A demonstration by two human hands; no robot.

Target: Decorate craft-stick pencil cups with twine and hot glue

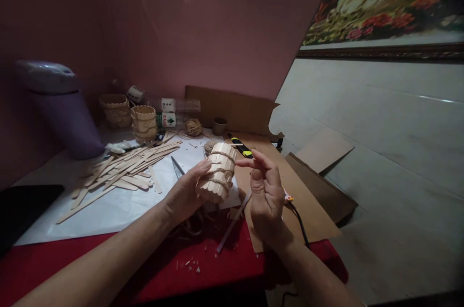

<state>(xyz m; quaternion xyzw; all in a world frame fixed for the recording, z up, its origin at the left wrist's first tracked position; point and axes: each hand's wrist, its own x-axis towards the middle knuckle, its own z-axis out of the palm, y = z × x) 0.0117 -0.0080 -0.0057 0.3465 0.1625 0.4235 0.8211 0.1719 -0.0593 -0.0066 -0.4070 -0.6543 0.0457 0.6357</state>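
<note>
My left hand (188, 186) grips a small cup made of upright craft sticks (218, 174), bound with several rounds of twine and tilted over the table. A thin wooden strip (237, 144) sticks out to the right at its upper end. My right hand (266, 191) is beside the cup, its index finger stretched toward the cup's right side and the other fingers loosely bent and apart. Nothing shows between them; whether the fingertip touches the cup I cannot tell. Partly hidden behind the left hand are scissors (178, 167).
Loose craft sticks (123, 171) lie piled on white paper at left. Behind stand two stick cups (144, 123) (115, 111), a twine ball (193, 126) and a purple bottle (68, 113). A yellow-black utility knife (239, 146) and a glue stick (234, 222) lie near the cardboard (308, 215).
</note>
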